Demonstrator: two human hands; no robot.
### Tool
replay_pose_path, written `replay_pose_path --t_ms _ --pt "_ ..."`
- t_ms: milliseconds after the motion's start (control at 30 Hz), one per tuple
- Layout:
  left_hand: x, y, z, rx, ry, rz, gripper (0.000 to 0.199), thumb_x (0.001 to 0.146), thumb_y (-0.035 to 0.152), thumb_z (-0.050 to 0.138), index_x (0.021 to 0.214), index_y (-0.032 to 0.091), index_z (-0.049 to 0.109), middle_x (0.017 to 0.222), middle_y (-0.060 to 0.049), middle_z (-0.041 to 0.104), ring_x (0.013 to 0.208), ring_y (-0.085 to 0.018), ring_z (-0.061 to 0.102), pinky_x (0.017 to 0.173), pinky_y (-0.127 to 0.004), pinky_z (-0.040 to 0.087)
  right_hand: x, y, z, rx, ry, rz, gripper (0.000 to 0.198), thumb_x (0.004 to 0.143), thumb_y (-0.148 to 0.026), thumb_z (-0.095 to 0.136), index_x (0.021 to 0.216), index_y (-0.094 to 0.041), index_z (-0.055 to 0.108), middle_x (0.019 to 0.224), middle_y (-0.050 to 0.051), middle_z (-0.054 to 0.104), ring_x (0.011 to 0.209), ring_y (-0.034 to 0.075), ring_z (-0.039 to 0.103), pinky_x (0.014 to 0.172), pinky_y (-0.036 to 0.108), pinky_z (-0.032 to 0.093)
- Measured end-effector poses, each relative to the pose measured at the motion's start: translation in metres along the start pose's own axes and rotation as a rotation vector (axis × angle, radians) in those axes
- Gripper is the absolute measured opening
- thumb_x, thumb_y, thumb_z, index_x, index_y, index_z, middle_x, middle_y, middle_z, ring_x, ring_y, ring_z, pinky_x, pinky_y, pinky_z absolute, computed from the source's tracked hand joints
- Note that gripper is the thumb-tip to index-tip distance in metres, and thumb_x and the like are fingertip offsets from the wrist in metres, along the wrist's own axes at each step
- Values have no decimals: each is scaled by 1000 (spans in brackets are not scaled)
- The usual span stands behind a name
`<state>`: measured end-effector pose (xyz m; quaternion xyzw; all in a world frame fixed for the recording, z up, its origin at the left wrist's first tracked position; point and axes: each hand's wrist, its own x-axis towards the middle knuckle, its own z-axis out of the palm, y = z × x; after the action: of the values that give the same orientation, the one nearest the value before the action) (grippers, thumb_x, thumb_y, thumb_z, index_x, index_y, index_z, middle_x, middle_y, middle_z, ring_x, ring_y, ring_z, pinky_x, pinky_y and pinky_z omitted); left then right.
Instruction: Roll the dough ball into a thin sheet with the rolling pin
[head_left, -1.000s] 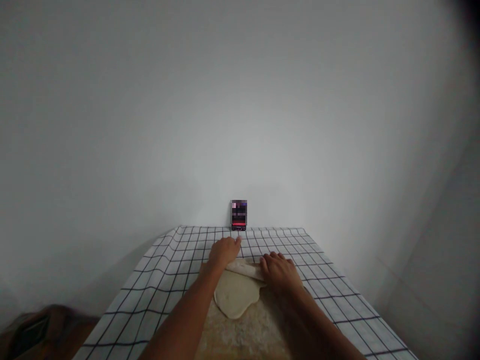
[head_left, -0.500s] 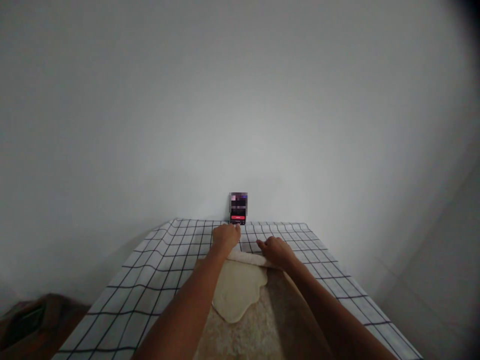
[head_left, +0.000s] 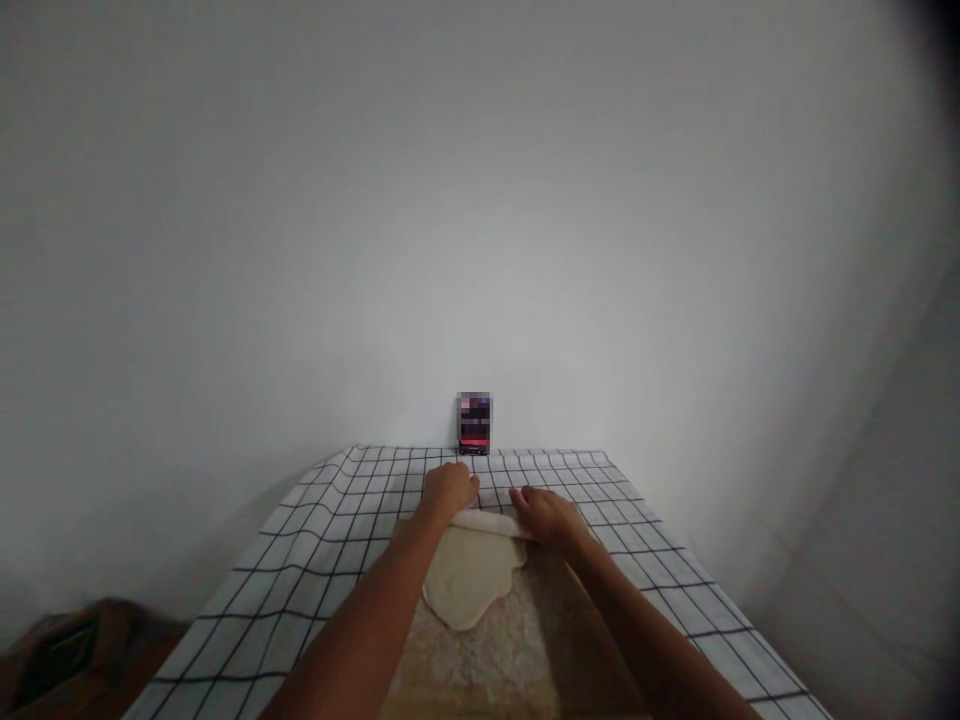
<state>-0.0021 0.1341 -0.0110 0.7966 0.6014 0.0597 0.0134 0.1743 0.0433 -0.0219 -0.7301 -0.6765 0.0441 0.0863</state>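
A flat sheet of pale dough (head_left: 471, 577) lies on a flour-dusted wooden board (head_left: 499, 660). Along its far edge runs a whitish, dough-coloured rolling pin (head_left: 491, 522); whether dough is wrapped around it I cannot tell. My left hand (head_left: 450, 488) is closed over the pin's left end, knuckles up. At the right end, my right hand (head_left: 551, 518) is closed over it too, its thumb side toward the middle. Both palms and the pin's ends are hidden under my hands.
A white cloth with a black grid (head_left: 300, 545) covers the table. At the far edge a phone (head_left: 474, 425) leans against the pale wall (head_left: 480, 220). A brown object (head_left: 71, 650), dim and blurred, stands low at the left.
The dough's near tip has moved away from me, and less dough shows in front of the pin. My right hand has shifted slightly left. The whole view has tilted slightly.
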Motion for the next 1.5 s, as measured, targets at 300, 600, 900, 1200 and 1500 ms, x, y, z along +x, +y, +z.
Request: replay_pose_path --t_ms 300,600,900,1200,1500 --pt "-51 -3 -3 -7 43 -4 43 101 40 40 122 20 72 133 -16 70 122 -35 66 98 -51 52 -46 -9 6 -35 123 -57 43 107 -32 31 127 -19 67 130 15 70 119 28 66 95 40 49" --pt "-111 -4 -6 34 136 73 40 105 36 38 125 21 69 125 -15 73 119 -33 66 99 -51 49 -87 -15 12 -27 187 -150 44 108 -25 31 129 -17 68 142 14 67 139 24 56 114 36 39" --pt "-158 -1 -7 78 237 108 43 106 34 39 137 19 65 131 -16 71 125 -31 61 109 -48 43 -117 -19 17 3 199 -131 47 108 -29 33 140 -14 64 151 17 59 143 30 52 114 45 41" --pt "-141 -3 -10 111 187 144 42 108 29 35 134 20 67 128 -15 73 118 -28 68 101 -43 51 -106 -20 11 24 238 -130 47 110 -29 28 136 -16 66 144 14 66 136 25 59 114 38 41" --pt "-72 -2 -17 133 16 169 42 107 27 32 120 23 72 123 -12 75 114 -28 70 95 -42 53 -59 -16 -4 -37 122 -94 40 107 -30 35 111 -19 73 117 18 74 112 32 69 93 42 50"
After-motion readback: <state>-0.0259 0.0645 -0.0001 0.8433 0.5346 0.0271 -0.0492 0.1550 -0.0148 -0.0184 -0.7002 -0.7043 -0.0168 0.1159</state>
